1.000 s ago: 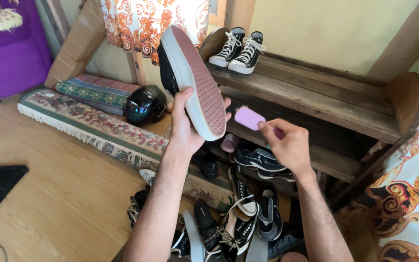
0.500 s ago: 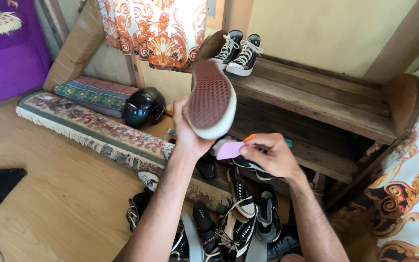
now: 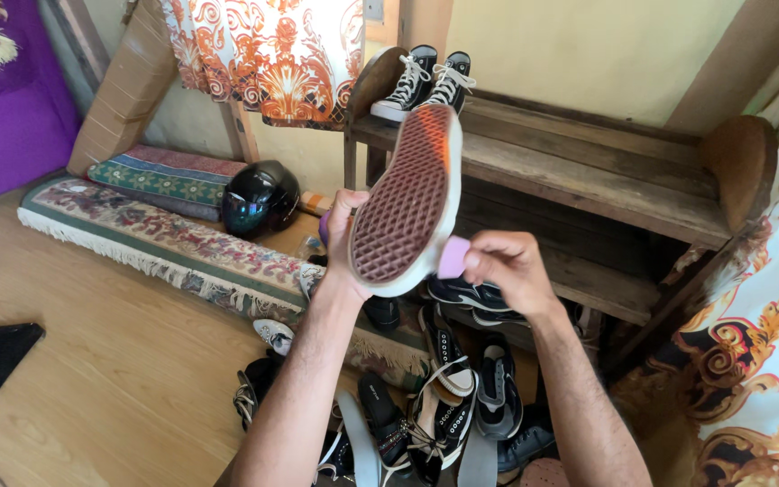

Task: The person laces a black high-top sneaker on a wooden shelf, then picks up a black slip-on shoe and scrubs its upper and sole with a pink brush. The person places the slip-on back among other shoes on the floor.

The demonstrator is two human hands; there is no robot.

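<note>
Shoe (image 3: 407, 194), a slip-on type with a white sidewall and a reddish waffle-pattern sole, is held raised in front of the wooden shoe rack (image 3: 588, 180), sole turned toward the camera, toe end up and heel end down. Left hand (image 3: 340, 239) wraps the heel end from behind, fingers curled round the far side and thumb on the near left edge, so the grip is closed on the shoe. Right hand (image 3: 507, 266) pinches a small pink eraser block (image 3: 453, 257) between thumb and fingertips; the block touches the white sidewall at the lower right of the sole. On the top board of the rack, behind the raised toe, stands a pair of black high-top sneakers (image 3: 426, 77) with white laces. A black helmet (image 3: 259, 198) lies on the patterned rug (image 3: 155, 239) to the left, near the rolled mats. Below both forearms, a pile of dark shoes (image 3: 444, 397) lies on the wooden floor (image 3: 92, 379) at the foot of the rack.
</note>
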